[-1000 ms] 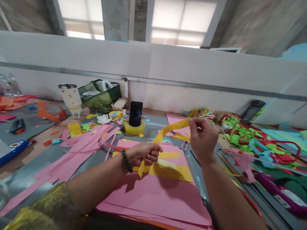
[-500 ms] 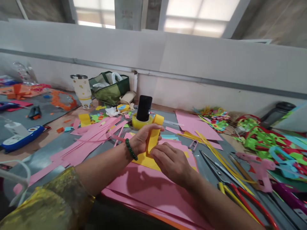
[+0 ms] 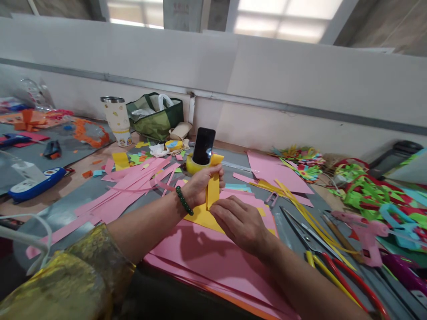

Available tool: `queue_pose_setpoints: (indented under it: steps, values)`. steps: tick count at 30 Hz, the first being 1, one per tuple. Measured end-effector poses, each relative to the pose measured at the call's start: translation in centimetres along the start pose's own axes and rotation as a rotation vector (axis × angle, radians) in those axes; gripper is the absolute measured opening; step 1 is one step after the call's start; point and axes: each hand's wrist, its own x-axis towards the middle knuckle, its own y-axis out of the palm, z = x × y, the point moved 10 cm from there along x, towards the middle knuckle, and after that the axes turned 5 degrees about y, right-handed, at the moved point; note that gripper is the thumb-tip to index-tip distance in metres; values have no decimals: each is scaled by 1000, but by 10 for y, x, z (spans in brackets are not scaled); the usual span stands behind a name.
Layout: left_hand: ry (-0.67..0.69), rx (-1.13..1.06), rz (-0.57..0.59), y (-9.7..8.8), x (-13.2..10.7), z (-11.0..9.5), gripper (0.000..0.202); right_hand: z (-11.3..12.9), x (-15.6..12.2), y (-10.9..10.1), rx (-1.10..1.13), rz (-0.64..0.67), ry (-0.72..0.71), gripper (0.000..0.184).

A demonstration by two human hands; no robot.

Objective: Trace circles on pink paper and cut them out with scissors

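Strip (image 3: 213, 192), yel., x1: upright over pink sheets (image 3: 207, 262). L hand (image 3: 199, 181): closed rnd its upper pt. R hand (image 3: 240, 221): pinching lower end. Phone (image 3: 203, 146): 12 o'clock of strip. Scissors (image 3: 307, 240): 4 o'clock.

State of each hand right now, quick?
Left hand: closed, holding a folded yellow strip.
Right hand: closed, fingertips at the strip's lower end, seemingly pinching it.

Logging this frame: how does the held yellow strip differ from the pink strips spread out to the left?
The yellow strip is raised in the left grip and bent near its top; the pink strips lie loose, mostly flat and overlapping. Colour differs too: yellow strip strong yellow, pink strips pale pink. Both are narrow and plain-coloured.
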Motion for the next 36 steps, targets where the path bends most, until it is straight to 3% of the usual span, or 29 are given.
queue_pose_setpoints:
  steps: [6, 9, 11, 13, 15, 16, 20, 25, 36]
  values:
    - [-68, -31, 65, 1, 0, 4, 39, 2, 2, 1, -51, -11, -12, 16]
    - [-88, -69, 96, 1, 3, 3, 38, -6, 5, -6, 105, -58, 70, 8]
    - [-92, -90, 119, 2, 4, 1, 36, -27, 5, -15, 289, -141, 251, 4]
    - [-83, -119, 144, 5, 4, -3, 35, -57, -3, -19, 438, -230, 534, 16]
    - [-68, -162, 164, 8, 3, -7, 34, -76, -14, -13, 519, -237, 737, 23]
    - [-63, -185, 172, 9, 2, -8, 33, -78, -14, -8, 546, -199, 762, 25]
    - [-61, -232, 182, 13, -1, -7, 32, -59, -5, 4, 523, -72, 570, 27]
    - [-41, -262, 154, 15, -3, -5, 32, -48, -3, 5, 345, -64, 470, 25]
    - [-20, -246, 136, 12, -2, -7, 33, -26, 1, -8, 205, -137, 269, 9]
